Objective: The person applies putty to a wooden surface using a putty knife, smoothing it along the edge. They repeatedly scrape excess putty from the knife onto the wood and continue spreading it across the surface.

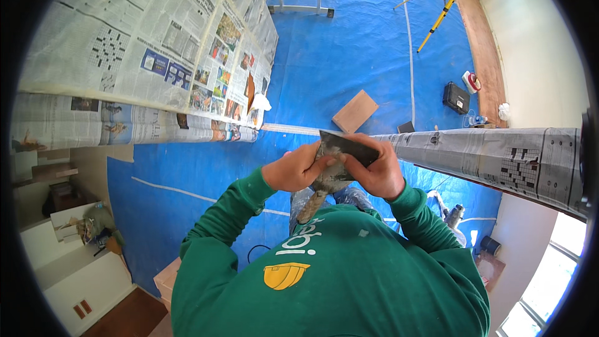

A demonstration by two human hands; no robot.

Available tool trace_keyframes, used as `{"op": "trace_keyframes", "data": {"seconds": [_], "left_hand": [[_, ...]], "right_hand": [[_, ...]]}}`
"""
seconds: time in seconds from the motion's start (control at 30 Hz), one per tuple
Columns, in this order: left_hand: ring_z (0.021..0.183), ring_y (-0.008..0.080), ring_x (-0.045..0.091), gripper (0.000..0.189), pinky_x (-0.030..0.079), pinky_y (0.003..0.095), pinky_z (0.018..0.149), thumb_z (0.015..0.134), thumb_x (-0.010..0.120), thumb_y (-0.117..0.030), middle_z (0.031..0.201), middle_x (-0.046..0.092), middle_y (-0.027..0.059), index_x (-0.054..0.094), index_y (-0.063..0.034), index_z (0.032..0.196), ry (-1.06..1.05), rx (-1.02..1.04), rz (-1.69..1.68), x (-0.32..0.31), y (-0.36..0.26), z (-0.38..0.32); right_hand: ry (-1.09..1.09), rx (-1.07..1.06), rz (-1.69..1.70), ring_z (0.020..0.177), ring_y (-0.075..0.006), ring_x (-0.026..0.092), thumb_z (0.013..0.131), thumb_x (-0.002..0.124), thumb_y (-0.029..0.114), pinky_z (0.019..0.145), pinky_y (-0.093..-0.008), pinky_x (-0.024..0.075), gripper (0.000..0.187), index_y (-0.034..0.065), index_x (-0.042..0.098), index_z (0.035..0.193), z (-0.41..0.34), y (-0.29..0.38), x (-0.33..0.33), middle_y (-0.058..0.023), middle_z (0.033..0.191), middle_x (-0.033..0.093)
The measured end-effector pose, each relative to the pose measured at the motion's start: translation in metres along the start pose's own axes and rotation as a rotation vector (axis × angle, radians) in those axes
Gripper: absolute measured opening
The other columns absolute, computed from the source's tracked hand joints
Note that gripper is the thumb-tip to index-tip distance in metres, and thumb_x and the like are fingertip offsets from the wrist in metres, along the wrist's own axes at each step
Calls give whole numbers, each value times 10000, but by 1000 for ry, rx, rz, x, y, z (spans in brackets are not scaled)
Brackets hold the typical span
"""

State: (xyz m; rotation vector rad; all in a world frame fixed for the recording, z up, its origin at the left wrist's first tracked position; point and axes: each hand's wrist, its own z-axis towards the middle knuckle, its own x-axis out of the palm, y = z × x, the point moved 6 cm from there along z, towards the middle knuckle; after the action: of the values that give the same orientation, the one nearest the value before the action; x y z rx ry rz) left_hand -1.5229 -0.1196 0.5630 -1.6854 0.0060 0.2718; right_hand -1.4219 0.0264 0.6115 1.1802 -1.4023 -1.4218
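Note:
Both hands meet in front of my chest around a plaster-smeared putty knife or scraper [333, 179], whose worn handle [310, 207] points down towards my body. My left hand [299, 168] grips its blade from the left, the thumb on top. In my right hand [380, 168] is a dark, flat rectangular piece [348, 147], perhaps a second scraper blade or a sanding pad; it lies across the first blade, with my thumb pressed near the smeared part. The lower edges of both are partly hidden by the fingers.
Blue plastic sheeting [341, 65] covers the floor. Newspaper covers a large surface [159, 47] at upper left and a long beam or ledge [477, 150] at right. A wooden block [355, 111], a ladder [302, 8], a yellow tripod [437, 23] and a black case [456, 98] stand beyond.

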Motion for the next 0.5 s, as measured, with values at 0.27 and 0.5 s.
{"op": "trace_keyframes", "data": {"seconds": [0.27, 0.5], "left_hand": [[846, 331, 713, 296, 538, 403, 757, 1115, 532, -251, 983, 727, 218, 609, 2, 1248, -687, -33, 19, -5, 9, 0], [717, 344, 690, 241, 495, 427, 629, 1113, 532, -226, 838, 688, 203, 609, -3, 1157, -872, -70, 107, 15, 17, -10]], "right_hand": [[-274, 102, 47, 946, -96, 669, 915, 769, 101, 834, -305, 576, 376, -74, 678, 1235, 4, -37, 4, -92, 1031, 766], [-308, 122, 31, 826, -84, 661, 921, 745, 160, 725, -304, 558, 329, -44, 700, 1176, -5, -52, 10, -82, 905, 759]]}}
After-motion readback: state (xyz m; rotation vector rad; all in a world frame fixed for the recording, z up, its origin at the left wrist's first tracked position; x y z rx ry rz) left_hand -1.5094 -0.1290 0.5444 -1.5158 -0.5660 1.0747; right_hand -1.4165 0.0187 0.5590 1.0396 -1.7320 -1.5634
